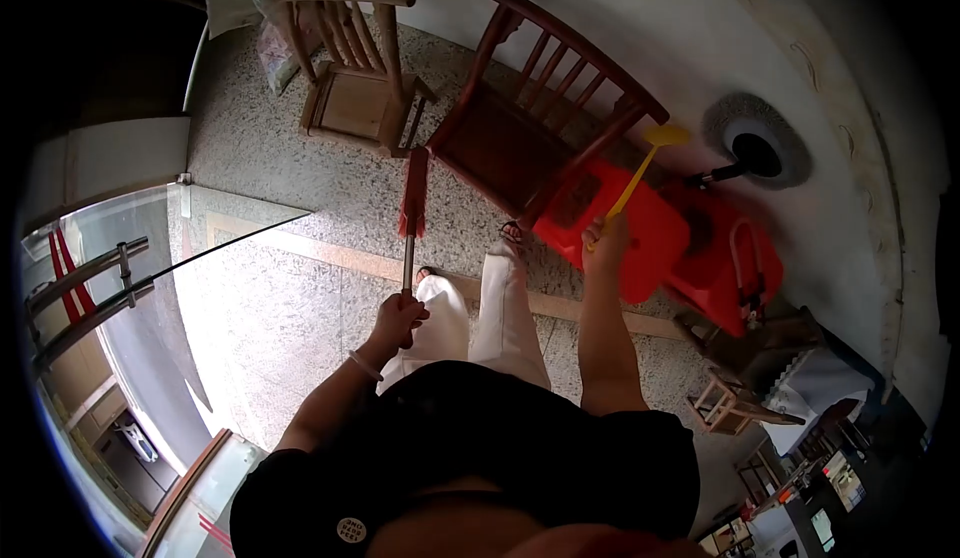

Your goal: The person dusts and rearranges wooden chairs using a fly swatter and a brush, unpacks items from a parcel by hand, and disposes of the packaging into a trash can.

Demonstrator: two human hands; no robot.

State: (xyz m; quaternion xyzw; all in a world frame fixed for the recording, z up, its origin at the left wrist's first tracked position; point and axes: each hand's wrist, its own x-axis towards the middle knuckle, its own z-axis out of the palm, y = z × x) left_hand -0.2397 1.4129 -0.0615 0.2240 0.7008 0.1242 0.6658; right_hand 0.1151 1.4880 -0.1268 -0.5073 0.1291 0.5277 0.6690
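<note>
My left hand [401, 320], with a bracelet at the wrist, is closed around the metal handle of a short broom [413, 203]. Its red bristles point away from me, above the floor near the brown chair. My right hand [605, 242] grips the thin handle of a yellow long-handled tool [632, 186]. The tool's rounded head reaches up toward the wall; I cannot make out its exact kind. Just beyond and beside my right hand is a red plastic piece [650, 243] with a cut-out slot.
A dark brown wooden chair [510, 143] and a lighter wooden chair [355, 103] stand along the wall. A grey fluffy mop head [755, 143] leans at the right, above a red container [735, 268]. Small wooden stools [730, 398] are lower right. A glass door [150, 288] stands at left.
</note>
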